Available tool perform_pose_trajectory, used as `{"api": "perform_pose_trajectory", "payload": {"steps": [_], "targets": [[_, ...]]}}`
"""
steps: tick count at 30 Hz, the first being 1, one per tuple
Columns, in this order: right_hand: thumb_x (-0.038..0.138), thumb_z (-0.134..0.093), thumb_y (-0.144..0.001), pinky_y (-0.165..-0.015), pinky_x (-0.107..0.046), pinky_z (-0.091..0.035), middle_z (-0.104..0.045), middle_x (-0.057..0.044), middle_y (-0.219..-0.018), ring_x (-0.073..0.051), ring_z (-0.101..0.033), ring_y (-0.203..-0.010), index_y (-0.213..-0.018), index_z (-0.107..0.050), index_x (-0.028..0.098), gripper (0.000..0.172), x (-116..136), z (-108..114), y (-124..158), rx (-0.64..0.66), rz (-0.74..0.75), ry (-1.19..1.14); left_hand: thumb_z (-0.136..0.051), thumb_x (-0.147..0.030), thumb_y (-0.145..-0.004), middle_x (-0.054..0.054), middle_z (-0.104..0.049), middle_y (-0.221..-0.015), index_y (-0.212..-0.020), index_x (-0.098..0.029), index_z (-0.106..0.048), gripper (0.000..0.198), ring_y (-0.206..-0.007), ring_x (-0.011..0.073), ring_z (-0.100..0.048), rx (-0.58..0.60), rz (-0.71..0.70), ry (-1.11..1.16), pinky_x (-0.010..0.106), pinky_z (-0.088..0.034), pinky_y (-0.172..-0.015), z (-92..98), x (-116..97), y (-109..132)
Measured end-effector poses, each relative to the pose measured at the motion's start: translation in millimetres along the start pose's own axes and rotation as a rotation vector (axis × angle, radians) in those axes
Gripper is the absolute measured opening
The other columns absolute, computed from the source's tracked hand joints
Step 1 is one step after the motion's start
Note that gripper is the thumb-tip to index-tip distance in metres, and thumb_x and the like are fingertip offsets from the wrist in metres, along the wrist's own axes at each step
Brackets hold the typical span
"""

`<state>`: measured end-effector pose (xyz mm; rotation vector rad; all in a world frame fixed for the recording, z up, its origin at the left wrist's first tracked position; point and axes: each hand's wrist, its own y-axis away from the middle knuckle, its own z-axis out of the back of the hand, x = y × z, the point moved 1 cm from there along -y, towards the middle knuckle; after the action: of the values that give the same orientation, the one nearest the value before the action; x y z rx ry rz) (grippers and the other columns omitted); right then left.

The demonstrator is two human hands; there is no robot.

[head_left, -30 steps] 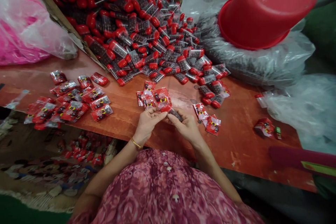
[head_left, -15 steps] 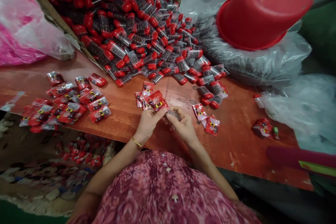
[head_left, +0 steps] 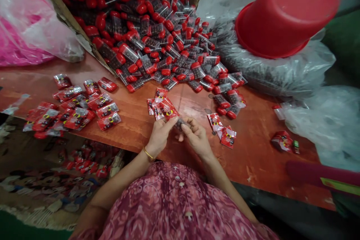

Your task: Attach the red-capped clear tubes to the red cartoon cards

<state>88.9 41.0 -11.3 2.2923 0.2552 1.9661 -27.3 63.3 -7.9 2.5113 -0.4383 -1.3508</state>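
Between the thumb and fingers of my left hand (head_left: 161,135) is a red printed packet (head_left: 169,108), its face turned up. My right hand (head_left: 197,137) pinches a small dark, clear-walled container (head_left: 180,124) right beside the packet's lower corner. The two hands nearly meet at the table's near side. Just beyond my left hand lie a few more red packets (head_left: 161,94). To the right of my right hand, other red packets (head_left: 228,137) rest on the orange-brown table (head_left: 194,101).
A large heap of red-capped clear containers (head_left: 146,63) spills from a cardboard box (head_left: 75,41). Wrapped red containers (head_left: 75,118) lie at left. A red bucket (head_left: 287,15) stands on a plastic bag (head_left: 270,71) at back right. A magenta object (head_left: 303,172) is at right.
The packet in my left hand has tilted and shows less of its face. The dark container has come further into view between my hands. The whole view has shifted slightly.
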Motion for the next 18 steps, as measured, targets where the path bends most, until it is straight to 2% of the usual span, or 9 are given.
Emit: {"api": "perform_pose_trajectory", "payload": {"steps": [2,6,8,10,12,14,16,18], "targets": [[0.056,-0.065,-0.068,-0.044,-0.023,-0.042,-0.057,0.008,-0.049,-0.008,-0.051,-0.037,-0.086,-0.049,0.022,0.042,-1,-3,-3,-0.035,0.012,-0.005,-0.073,-0.041,-0.062,-0.001,-0.060,-0.057,-0.069,-0.013,-0.065,0.030,-0.046,0.0072,-0.048,0.042,0.030,0.025,0.022,-0.038,-0.046,-0.8,2,3],[0.053,-0.069,-0.062,-0.037,-0.020,-0.036,-0.057,0.009,-0.047,-0.008,-0.049,-0.033,-0.075,-0.044,0.022,0.042,-4,-13,-14,-0.039,-0.027,-0.045,-0.075,-0.044,-0.059,-0.002,-0.057,-0.053,-0.065,-0.013,-0.062,0.034,-0.047,0.0084,-0.050,0.056,0.129,0.104,0.022,-0.040,-0.046,2.1,4,4],[0.049,-0.070,-0.062,-0.035,-0.019,-0.032,-0.053,0.010,-0.043,-0.007,-0.043,-0.031,-0.067,-0.040,0.023,0.040,-5,-19,-21,-0.067,-0.032,-0.042,-0.075,-0.046,-0.059,-0.003,-0.055,-0.051,-0.062,-0.014,-0.060,0.035,-0.047,0.0079,-0.049,0.043,0.155,0.169,0.021,-0.041,-0.047,4.5,5,3],[0.044,-0.071,-0.061,-0.035,-0.019,-0.029,-0.046,0.011,-0.042,-0.006,-0.038,-0.033,-0.062,-0.037,0.023,0.040,-7,-24,-28,-0.120,0.025,-0.009,-0.076,-0.042,-0.059,-0.004,-0.057,-0.053,-0.061,-0.015,-0.060,0.032,-0.050,0.0071,-0.051,-0.012,0.169,0.246,0.020,-0.042,-0.051,7.1,5,1],[0.040,-0.072,-0.060,-0.039,-0.019,-0.030,-0.041,0.011,-0.045,-0.005,-0.036,-0.038,-0.060,-0.038,0.022,0.039,-9,-28,-35,-0.169,0.111,0.055,-0.077,-0.037,-0.060,-0.004,-0.062,-0.061,-0.063,-0.016,-0.062,0.026,-0.057,0.0069,-0.056,-0.096,0.196,0.298,0.019,-0.045,-0.059,10.1,4,0],[0.038,-0.076,-0.055,-0.046,-0.020,-0.035,-0.044,0.009,-0.054,-0.007,-0.040,-0.047,-0.066,-0.045,0.022,0.036,-12,-29,-40,-0.217,0.184,0.158,-0.074,-0.034,-0.065,-0.003,-0.067,-0.068,-0.067,-0.017,-0.065,0.020,-0.064,0.0076,-0.060,-0.139,0.221,0.304,0.020,-0.047,-0.067,13.8,2,0],[0.037,-0.079,-0.051,-0.057,-0.023,-0.041,-0.052,0.005,-0.068,-0.011,-0.048,-0.061,-0.080,-0.054,0.022,0.041,-15,-28,-45,-0.236,0.241,0.273,-0.071,-0.034,-0.069,-0.001,-0.069,-0.070,-0.068,-0.017,-0.067,0.018,-0.068,0.0092,-0.062,-0.121,0.241,0.279,0.022,-0.047,-0.072,18.5,1,0],[0.036,-0.079,-0.052,-0.068,-0.027,-0.044,-0.058,0.002,-0.080,-0.015,-0.052,-0.073,-0.087,-0.059,0.023,0.042,-18,-28,-49,-0.185,0.287,0.342,-0.070,-0.037,-0.070,0.001,-0.069,-0.068,-0.067,-0.017,-0.068,0.020,-0.069,0.0112,-0.064,-0.074,0.276,0.256,0.024,-0.048,-0.075,23.6,0,1]]}}
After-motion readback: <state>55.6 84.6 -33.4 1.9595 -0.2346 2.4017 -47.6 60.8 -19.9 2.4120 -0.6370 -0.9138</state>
